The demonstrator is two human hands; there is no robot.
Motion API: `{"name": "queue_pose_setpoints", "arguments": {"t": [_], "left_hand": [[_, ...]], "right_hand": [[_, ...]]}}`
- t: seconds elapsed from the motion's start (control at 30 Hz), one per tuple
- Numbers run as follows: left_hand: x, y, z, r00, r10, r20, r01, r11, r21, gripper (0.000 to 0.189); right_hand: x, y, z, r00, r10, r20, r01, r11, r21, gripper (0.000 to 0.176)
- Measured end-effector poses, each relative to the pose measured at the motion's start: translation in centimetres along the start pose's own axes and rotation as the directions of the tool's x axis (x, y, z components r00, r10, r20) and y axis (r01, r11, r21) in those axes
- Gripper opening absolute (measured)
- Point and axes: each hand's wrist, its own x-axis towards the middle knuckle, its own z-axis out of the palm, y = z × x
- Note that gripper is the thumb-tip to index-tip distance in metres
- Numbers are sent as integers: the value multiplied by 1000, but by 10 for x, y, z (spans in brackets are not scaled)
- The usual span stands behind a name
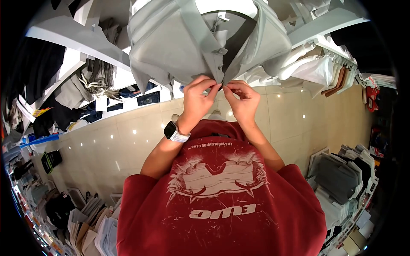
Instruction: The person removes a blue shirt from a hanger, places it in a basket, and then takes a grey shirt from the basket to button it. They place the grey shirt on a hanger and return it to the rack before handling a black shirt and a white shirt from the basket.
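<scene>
A grey collared shirt (171, 51) hangs in front of me on a white hanger (226, 6), its neck spread apart above the fastened or overlapping part of the front. My left hand (198, 97) pinches one front edge of the shirt between thumb and fingers. Close beside it, my right hand (244, 99) pinches the other front edge, the fingertips of both hands nearly touching. Small buttons show along the placket above my fingers. Whatever lies right between the fingertips is too small to make out. A white tag (222, 16) hangs inside the collar.
White shelving (77, 42) runs along both sides of the shirt. Hanging clothes (337, 77) fill the right rack, and folded trousers (149, 98) lie at left. Behind me stand racks with grey garments (337, 179) and light shirts (104, 232). The floor (128, 141) is shiny tile.
</scene>
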Motion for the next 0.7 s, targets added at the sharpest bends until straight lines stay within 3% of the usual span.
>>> {"name": "queue_pose_setpoints", "arguments": {"t": [0.03, 0.1, 0.13, 0.3, 0.5, 0.57, 0.7], "left_hand": [[2, 1, -2, 1000, -21, 22, 21, 1000, 2, 9], [3, 1, -5, 998, -40, 45, 40, 999, 3, 9], [2, 0, -6, 995, -62, 79, 63, 998, 1, 9], [3, 4, -10, 980, -104, 168, 103, 995, 14, 8], [-1, 2, -6, 983, -88, 160, 103, 991, -87, 9], [-3, 3, -5, 947, -267, 178, 316, 875, -367, 9], [6, 6, -11, 855, -430, 289, 487, 858, -163, 13]], "right_hand": [[1, -2, 0, 1000, -2, 1, 2, 1000, 0, 10], [2, -6, -1, 981, 192, 3, -184, 936, 299, 12], [3, -4, -3, 982, 191, 1, -182, 937, 299, 12], [8, 1, -8, 995, 76, 70, -80, 996, 47, 17], [17, 0, -5, 993, 34, 112, -28, 998, -51, 20], [15, 3, -2, 997, -9, 75, 16, 996, -91, 19], [11, -8, 2, 991, -121, 55, 130, 972, -197, 20]]}}
